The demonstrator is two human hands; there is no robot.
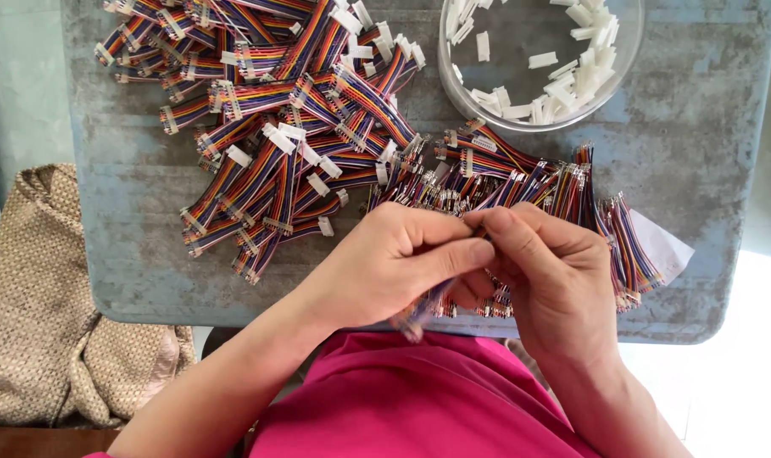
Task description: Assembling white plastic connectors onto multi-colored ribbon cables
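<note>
My left hand (398,263) and my right hand (551,271) meet over the table's near edge, fingers pinched together on one short multicoloured ribbon cable (419,315) whose lower end hangs blurred below my left palm. Whether a white connector sits between the fingertips is hidden. Just behind my hands lies a row of bare-ended ribbon cables (529,182). A larger heap of ribbon cables with white connectors fitted (275,110) covers the table's far left.
A clear round bowl (627,51) with several loose white plastic connectors stands at the far right. The worn grey-blue table (139,246) has a white paper scrap (661,246) at its right. A woven beige bag (46,305) lies on the floor at left.
</note>
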